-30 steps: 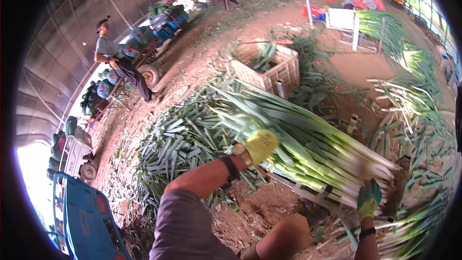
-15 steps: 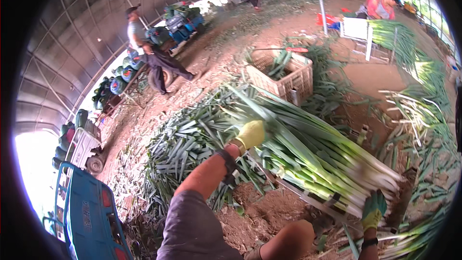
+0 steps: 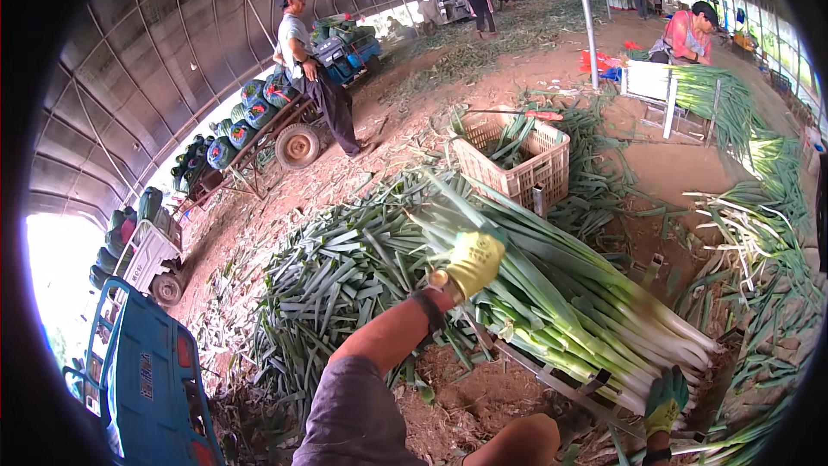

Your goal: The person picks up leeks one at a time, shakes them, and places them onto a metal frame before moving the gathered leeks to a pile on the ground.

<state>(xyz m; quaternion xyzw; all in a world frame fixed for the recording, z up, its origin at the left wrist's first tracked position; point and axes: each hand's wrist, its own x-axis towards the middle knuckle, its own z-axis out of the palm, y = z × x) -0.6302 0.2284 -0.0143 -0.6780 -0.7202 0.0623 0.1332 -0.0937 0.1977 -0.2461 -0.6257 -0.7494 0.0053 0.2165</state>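
Note:
A thick bundle of leeks [image 3: 595, 319] lies across a low metal frame [image 3: 552, 380], green leaves to the upper left and white root ends to the lower right. My left hand [image 3: 477, 262], in a yellow glove, is closed around leaves at the near side of the bundle; its fingertips are partly hidden and the leaf tips above it are blurred. By the white ends rests my right hand [image 3: 665, 400] in a yellow and green glove. Its fingers are stretched out against the nearest stalks, with nothing visible gripped in them.
Cut leaves [image 3: 345, 267] are heaped left of the frame. A plastic crate [image 3: 517, 168] stands beyond it. More leeks [image 3: 746, 229] lie at the right. A blue vehicle [image 3: 147, 371] is at lower left; a person [image 3: 319, 78] stands by a loaded cart, another [image 3: 687, 34] works far right.
The view has tilted up a little. My left hand has shifted slightly right and down along the leaves. My right hand stays by the root ends. The striding person now stands upright by the cart.

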